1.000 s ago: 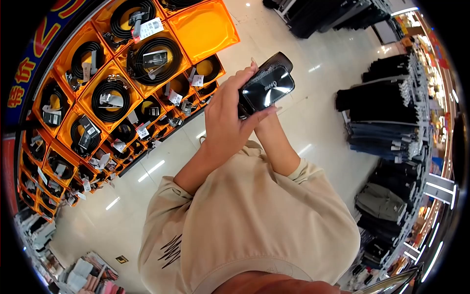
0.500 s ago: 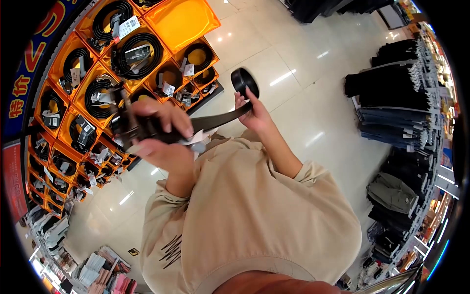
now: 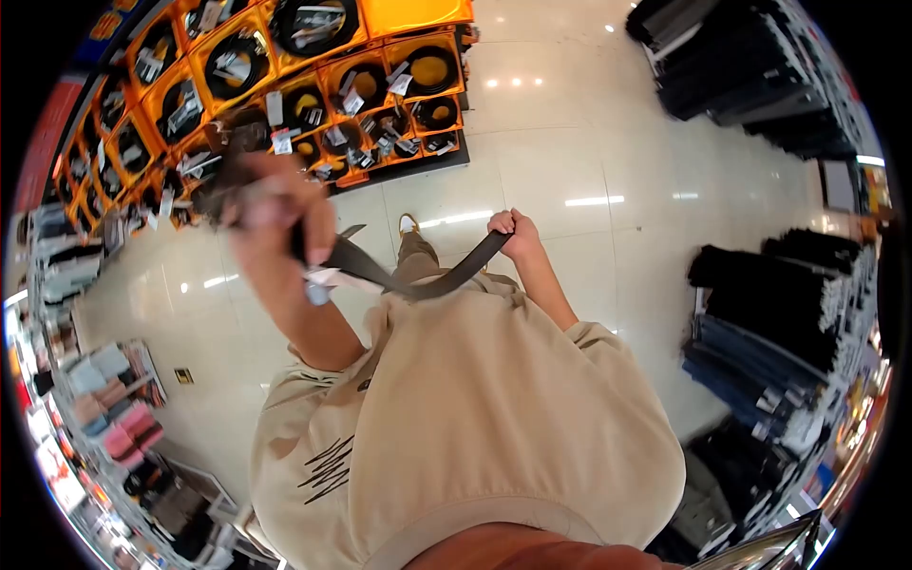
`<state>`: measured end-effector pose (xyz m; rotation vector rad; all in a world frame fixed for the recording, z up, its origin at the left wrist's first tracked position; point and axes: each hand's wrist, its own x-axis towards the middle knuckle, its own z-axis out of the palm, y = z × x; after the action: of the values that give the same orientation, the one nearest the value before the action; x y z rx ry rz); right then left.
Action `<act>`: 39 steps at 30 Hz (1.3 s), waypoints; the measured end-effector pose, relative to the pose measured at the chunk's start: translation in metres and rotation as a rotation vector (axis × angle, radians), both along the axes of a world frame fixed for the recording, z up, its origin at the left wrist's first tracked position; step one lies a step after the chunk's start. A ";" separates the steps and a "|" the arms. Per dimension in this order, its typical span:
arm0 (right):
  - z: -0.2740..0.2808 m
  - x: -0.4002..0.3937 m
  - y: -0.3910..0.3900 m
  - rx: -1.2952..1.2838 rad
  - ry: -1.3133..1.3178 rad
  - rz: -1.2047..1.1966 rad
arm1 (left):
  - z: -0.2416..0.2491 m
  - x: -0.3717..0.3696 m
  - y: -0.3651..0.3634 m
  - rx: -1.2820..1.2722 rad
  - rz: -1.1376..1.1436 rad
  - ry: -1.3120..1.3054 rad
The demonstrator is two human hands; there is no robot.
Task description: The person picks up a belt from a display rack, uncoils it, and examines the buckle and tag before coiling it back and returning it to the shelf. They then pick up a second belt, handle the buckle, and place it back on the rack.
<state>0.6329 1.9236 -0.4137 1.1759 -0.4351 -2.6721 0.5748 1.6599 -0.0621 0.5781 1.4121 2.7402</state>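
A dark belt sags between my two hands in front of my beige shirt. My left hand, blurred by motion, is closed round the buckle end, over the lower edge of the display boxes. The buckle is too smeared to make out. A white tag hangs from the belt just below that hand. My right hand is closed on the far end of the belt, above the tiled floor.
Orange boxes of coiled belts with tags stand at the upper left. Dark trousers and jeans hang on racks at the right. Folded clothes lie at the lower left. A shoe shows on the floor.
The coil by my right hand is gone, and that hand has closed on the belt end lower down. My left hand has risen. The view has turned, with the boxes now higher.
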 end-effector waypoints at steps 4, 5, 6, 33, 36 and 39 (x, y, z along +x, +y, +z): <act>0.094 -0.011 -0.024 0.135 0.361 0.047 | -0.037 0.038 0.044 -0.863 0.037 -0.351; 0.113 -0.015 -0.029 0.223 0.448 0.043 | -0.086 0.038 0.045 -0.868 -0.007 -0.001; 0.135 -0.020 -0.036 0.192 0.480 -0.006 | -0.085 0.046 0.056 -1.016 0.052 0.091; 0.142 -0.070 0.060 0.416 0.567 -0.271 | -0.129 0.111 -0.294 -0.426 0.968 -0.695; 0.175 -0.065 0.027 0.461 0.599 -0.275 | -0.140 0.109 -0.323 -0.315 0.896 -0.719; 0.200 -0.061 0.000 0.428 0.783 -0.307 | -0.145 0.102 -0.325 -0.284 0.858 -0.733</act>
<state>0.5715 1.9233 -0.2134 0.0366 0.1062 -3.2898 0.6769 1.3344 -0.2069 -1.1715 2.0071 2.5980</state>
